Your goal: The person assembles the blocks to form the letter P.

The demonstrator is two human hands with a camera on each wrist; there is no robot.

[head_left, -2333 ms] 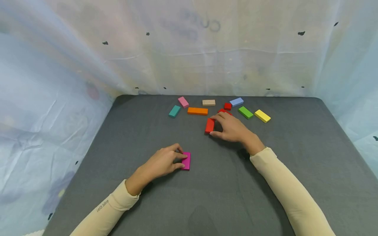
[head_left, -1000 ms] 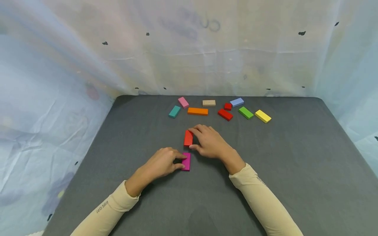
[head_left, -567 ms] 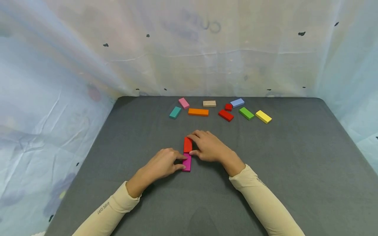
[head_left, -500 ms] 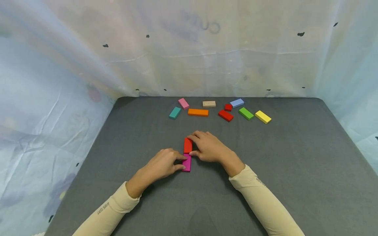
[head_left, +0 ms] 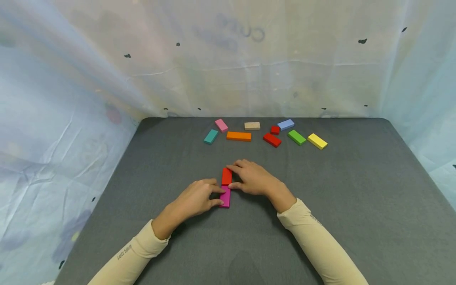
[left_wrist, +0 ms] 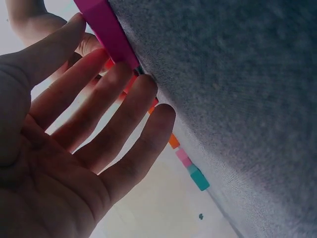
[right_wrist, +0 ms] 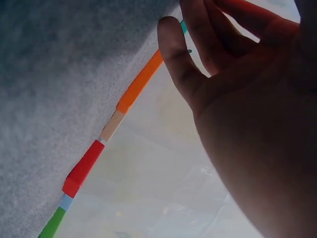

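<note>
I have the right hand (head_left: 253, 180) pinching the red block (head_left: 226, 176) end-to-end against the magenta block (head_left: 225, 196) pinched by the left hand (head_left: 195, 198); next, release without shifting either.

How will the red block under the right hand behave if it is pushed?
The red block looks stiff and lies flat, so it would probably slide, not roll or tip. The grey cloth may drag on it. It touches the pink block, which may move too.

I'm seeing a magenta block (head_left: 225, 196) butted against a red block (head_left: 226, 176) on the dark grey mat (head_left: 356, 190), cream sleeves (head_left: 320, 245), and beyond them teal (head_left: 211, 136), pink (head_left: 221, 125), orange (head_left: 238, 135), tan (head_left: 251, 126), pale blue (head_left: 286, 124), green (head_left: 297, 137) and yellow (head_left: 317, 141) blocks.
</note>
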